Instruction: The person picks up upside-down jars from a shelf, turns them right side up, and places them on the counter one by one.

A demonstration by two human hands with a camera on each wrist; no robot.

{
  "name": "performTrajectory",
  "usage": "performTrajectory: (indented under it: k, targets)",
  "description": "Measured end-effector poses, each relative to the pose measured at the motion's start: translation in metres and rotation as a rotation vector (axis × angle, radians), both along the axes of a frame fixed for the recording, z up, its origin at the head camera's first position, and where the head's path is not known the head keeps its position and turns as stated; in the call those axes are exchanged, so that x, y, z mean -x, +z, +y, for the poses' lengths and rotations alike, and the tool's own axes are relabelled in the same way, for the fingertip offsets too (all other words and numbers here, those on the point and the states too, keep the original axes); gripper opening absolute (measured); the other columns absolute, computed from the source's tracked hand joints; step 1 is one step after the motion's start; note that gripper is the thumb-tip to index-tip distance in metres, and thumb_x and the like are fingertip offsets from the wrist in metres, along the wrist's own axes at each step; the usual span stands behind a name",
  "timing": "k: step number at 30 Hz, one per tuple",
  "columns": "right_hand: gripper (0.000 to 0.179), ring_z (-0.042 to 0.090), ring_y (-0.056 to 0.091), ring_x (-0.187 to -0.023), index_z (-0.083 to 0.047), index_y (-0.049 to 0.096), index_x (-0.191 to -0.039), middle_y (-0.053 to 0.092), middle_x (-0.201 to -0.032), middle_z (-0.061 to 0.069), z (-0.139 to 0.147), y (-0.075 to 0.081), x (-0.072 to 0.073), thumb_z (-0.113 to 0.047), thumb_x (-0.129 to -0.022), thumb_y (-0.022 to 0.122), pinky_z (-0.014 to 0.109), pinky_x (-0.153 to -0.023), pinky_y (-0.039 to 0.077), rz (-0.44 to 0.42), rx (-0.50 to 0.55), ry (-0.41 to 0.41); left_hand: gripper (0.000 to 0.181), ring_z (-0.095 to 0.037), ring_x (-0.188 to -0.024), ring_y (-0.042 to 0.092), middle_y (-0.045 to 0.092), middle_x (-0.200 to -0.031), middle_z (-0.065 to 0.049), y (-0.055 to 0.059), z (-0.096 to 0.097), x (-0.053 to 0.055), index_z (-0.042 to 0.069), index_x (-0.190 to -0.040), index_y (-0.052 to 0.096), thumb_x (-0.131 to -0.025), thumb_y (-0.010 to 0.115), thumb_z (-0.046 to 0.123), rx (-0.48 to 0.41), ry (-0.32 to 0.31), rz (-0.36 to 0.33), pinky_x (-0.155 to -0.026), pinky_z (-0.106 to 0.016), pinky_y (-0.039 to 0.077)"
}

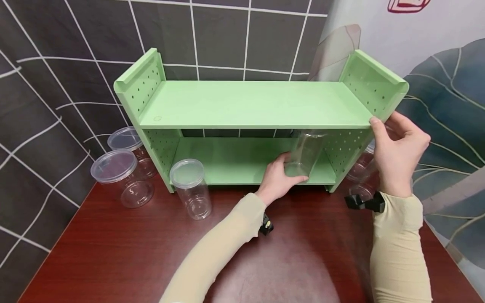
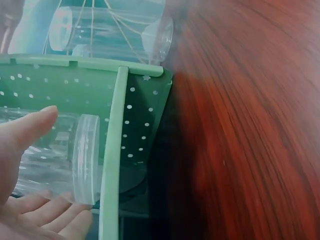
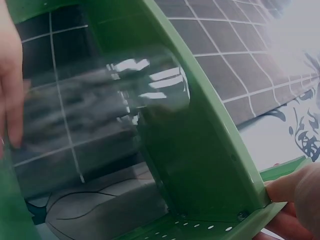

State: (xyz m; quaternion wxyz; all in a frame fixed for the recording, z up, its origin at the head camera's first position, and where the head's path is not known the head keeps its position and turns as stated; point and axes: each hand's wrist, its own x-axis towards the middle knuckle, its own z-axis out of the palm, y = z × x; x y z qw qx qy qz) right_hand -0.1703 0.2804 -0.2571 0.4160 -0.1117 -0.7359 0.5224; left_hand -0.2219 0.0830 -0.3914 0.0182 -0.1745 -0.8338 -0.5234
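A green two-level rack [image 1: 242, 103] stands on the table. Inside its lower level, toward the right, is a clear jar [image 1: 305, 153]; the upper board hides part of it. My left hand [image 1: 278, 176] grips this jar low down, thumb across its front and fingers on the other side. In the left wrist view the jar [image 2: 55, 155] lies between thumb and fingers, its banded end close to the lower board [image 2: 114, 150]. My right hand [image 1: 401, 147] holds the rack's right side panel [image 1: 373, 84], thumb at the upper board's front corner and fingers behind the panel.
A lidded clear jar [image 1: 191, 189] stands before the rack's left end. Two wider lidded jars [image 1: 117, 176] sit left of the rack. More clear jars [image 1: 361, 168] are at its right, partly behind my right hand. A dark tiled wall [image 1: 223, 38] rises behind.
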Motion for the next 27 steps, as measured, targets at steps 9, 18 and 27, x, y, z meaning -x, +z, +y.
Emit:
performTrajectory:
  k: [9, 18, 27]
  targets:
    - [0.027, 0.006, 0.070, -0.088, -0.017, 0.078, -0.118, 0.075, -0.109, 0.002, -0.001, 0.000, -0.001, -0.016, -0.091, 0.076, 0.019, -0.086, 0.053, 0.012, -0.013, 0.002, 0.079, -0.016, -0.111, 0.059, 0.063, -0.128, -0.002, -0.001, -0.032, -0.018, 0.010, -0.145, 0.051, -0.079, 0.089, 0.031, -0.009, -0.026, 0.012, -0.088, -0.026, 0.050]
    - [0.027, 0.005, 0.070, -0.085, -0.015, 0.079, -0.117, 0.076, -0.105, 0.001, -0.002, 0.003, -0.001, -0.014, -0.090, 0.077, 0.017, -0.084, 0.053, 0.025, 0.001, 0.008, 0.077, -0.013, -0.112, 0.061, 0.064, -0.125, 0.003, -0.003, -0.054, -0.035, 0.012, -0.142, 0.052, -0.078, 0.090, 0.031, -0.055, -0.045, -0.013, -0.092, -0.031, 0.051]
    - [0.028, 0.005, 0.070, -0.088, -0.019, 0.078, -0.118, 0.076, -0.109, 0.000, 0.008, -0.005, 0.006, -0.016, -0.090, 0.077, 0.018, -0.086, 0.053, 0.006, -0.002, 0.006, 0.076, -0.018, -0.117, 0.062, 0.064, -0.127, 0.001, -0.007, -0.083, -0.049, 0.015, -0.141, 0.055, -0.076, 0.092, 0.031, -0.031, -0.047, 0.019, -0.101, -0.040, 0.049]
